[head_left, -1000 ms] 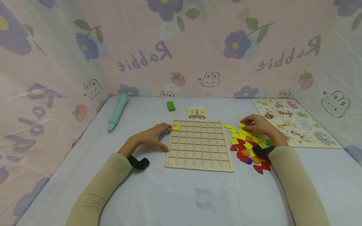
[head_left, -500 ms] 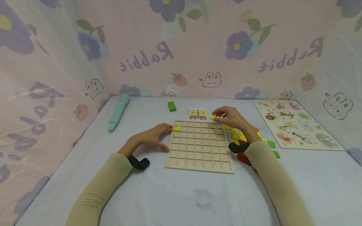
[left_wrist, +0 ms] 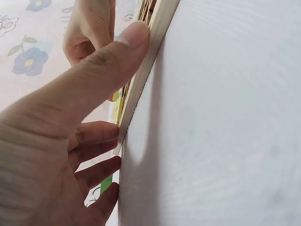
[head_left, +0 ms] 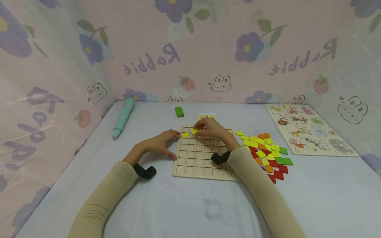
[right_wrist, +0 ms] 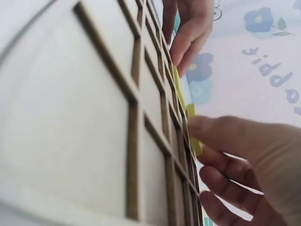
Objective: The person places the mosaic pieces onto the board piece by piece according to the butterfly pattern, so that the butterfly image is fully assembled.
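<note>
Grid board (head_left: 190,155), pale wood: lay flat on the worktop (head_left: 178,205), between the two hands.

Set yellow tile (head_left: 185,135): lay on the grid board, leftmost column, near the far edge.

Held yellow tile (right_wrist: 194,139): was pinched between thumb and curled fingers of the right hand (head_left: 210,129), over the board just beside the set yellow tile; contact with the board could not be told.

Left hand (head_left: 157,144): fingers stood spread and loose, gripping nothing; thumb and forefinger touched the board's left edge.

Loose pieces (head_left: 261,154), yellow, red, orange, green: lay heaped right of the board.

Picture card (head_left: 206,116): lay beyond the board, partly hidden by the right hand.

Green block (head_left: 179,112): lay left of the card.
</note>
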Motion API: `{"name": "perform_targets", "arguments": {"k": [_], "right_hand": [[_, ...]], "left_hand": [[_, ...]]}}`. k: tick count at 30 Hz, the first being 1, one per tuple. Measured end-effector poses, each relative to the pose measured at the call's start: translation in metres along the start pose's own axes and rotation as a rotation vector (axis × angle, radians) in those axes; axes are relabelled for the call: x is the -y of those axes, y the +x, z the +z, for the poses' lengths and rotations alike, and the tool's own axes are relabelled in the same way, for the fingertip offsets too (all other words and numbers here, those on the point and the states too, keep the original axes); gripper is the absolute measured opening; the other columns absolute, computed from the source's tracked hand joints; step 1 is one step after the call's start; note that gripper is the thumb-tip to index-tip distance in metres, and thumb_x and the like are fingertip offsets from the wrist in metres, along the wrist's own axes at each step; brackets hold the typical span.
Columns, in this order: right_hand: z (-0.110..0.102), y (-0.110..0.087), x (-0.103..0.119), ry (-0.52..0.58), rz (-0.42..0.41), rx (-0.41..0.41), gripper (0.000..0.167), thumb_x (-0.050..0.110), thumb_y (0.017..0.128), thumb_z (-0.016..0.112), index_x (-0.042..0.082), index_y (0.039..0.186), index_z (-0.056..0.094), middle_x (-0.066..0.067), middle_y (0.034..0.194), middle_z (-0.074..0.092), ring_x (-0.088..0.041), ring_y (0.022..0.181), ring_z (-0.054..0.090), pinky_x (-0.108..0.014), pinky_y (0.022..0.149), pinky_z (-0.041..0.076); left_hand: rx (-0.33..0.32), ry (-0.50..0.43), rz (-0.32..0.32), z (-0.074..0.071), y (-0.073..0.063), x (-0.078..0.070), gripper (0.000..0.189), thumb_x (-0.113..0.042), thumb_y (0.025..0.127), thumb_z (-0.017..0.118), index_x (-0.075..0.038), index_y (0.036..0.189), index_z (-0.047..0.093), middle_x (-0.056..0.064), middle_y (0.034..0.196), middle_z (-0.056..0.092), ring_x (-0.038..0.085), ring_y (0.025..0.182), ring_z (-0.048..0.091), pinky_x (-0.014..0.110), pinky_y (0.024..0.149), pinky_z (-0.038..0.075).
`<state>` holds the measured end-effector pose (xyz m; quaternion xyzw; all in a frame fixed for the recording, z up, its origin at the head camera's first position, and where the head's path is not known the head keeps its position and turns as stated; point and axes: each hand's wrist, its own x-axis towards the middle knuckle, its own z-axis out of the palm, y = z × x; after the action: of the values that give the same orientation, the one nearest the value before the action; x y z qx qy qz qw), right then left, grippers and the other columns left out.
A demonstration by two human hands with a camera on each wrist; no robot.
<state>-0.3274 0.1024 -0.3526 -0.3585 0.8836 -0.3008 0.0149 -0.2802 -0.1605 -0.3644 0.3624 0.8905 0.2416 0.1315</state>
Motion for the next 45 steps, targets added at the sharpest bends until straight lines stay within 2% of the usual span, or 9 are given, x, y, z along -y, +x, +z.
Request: {"name": "perform_targets", "arguments": {"k": [9,18,31,34,38,41,45], "right_hand": [[0.013,0.002,0.0,0.079,0.035,0.025,0.027,0.014,0.081,0.072,0.003,0.105,0.068,-0.008,0.1,0.067,-0.019,0.089,0.062,-0.033,0.08,0.052],[0.017,0.004,0.001,0.032,0.06,0.032,0.026,0.019,0.082,0.072,0.006,0.104,0.07,-0.005,0.098,0.067,-0.018,0.09,0.06,-0.033,0.081,0.051],[0.016,0.004,0.0,0.028,0.039,0.015,0.025,0.018,0.083,0.071,0.004,0.104,0.069,-0.006,0.095,0.065,-0.018,0.086,0.057,-0.033,0.078,0.05],[0.009,0.001,-0.003,0.016,0.014,0.0,0.027,0.017,0.085,0.069,0.003,0.107,0.068,-0.007,0.096,0.064,-0.018,0.088,0.058,-0.034,0.079,0.051],[-0.014,-0.016,-0.014,-0.003,0.004,-0.062,0.026,0.015,0.085,0.068,0.002,0.107,0.067,-0.009,0.098,0.064,-0.02,0.088,0.058,-0.037,0.08,0.051],[-0.036,-0.036,-0.025,-0.012,0.053,-0.102,0.025,0.014,0.085,0.069,0.001,0.106,0.066,-0.01,0.097,0.063,-0.021,0.087,0.057,-0.038,0.08,0.05],[-0.059,-0.062,-0.04,-0.076,0.149,-0.12,0.024,0.016,0.087,0.067,0.0,0.105,0.066,-0.009,0.091,0.062,-0.022,0.083,0.056,-0.038,0.076,0.049]], "left_hand": [[-0.002,0.004,0.007,0.001,0.001,0.001,0.087,-0.043,0.07,0.079,-0.003,0.137,0.039,0.012,0.146,0.032,0.029,0.138,0.023,0.046,0.112,0.02],[0.004,-0.001,-0.005,0.002,0.002,0.003,0.087,-0.043,0.07,0.079,-0.004,0.137,0.039,0.012,0.146,0.032,0.029,0.138,0.022,0.046,0.112,0.02],[-0.001,0.019,-0.003,0.001,0.001,0.003,0.088,-0.046,0.07,0.079,-0.005,0.137,0.04,0.011,0.146,0.032,0.029,0.138,0.022,0.045,0.113,0.02],[-0.001,0.012,-0.006,0.001,0.001,0.004,0.088,-0.045,0.07,0.079,-0.005,0.138,0.04,0.011,0.146,0.031,0.029,0.138,0.022,0.045,0.113,0.02],[-0.005,0.006,-0.001,0.001,0.0,0.002,0.088,-0.045,0.07,0.079,-0.004,0.137,0.039,0.012,0.146,0.031,0.03,0.138,0.021,0.046,0.113,0.019],[-0.007,0.009,-0.001,0.002,0.0,0.001,0.089,-0.044,0.069,0.079,-0.003,0.137,0.039,0.012,0.146,0.032,0.03,0.138,0.022,0.047,0.112,0.019],[-0.005,0.013,-0.011,0.002,0.0,0.001,0.088,-0.043,0.069,0.08,-0.004,0.137,0.039,0.012,0.146,0.032,0.03,0.138,0.022,0.046,0.113,0.019]]}}
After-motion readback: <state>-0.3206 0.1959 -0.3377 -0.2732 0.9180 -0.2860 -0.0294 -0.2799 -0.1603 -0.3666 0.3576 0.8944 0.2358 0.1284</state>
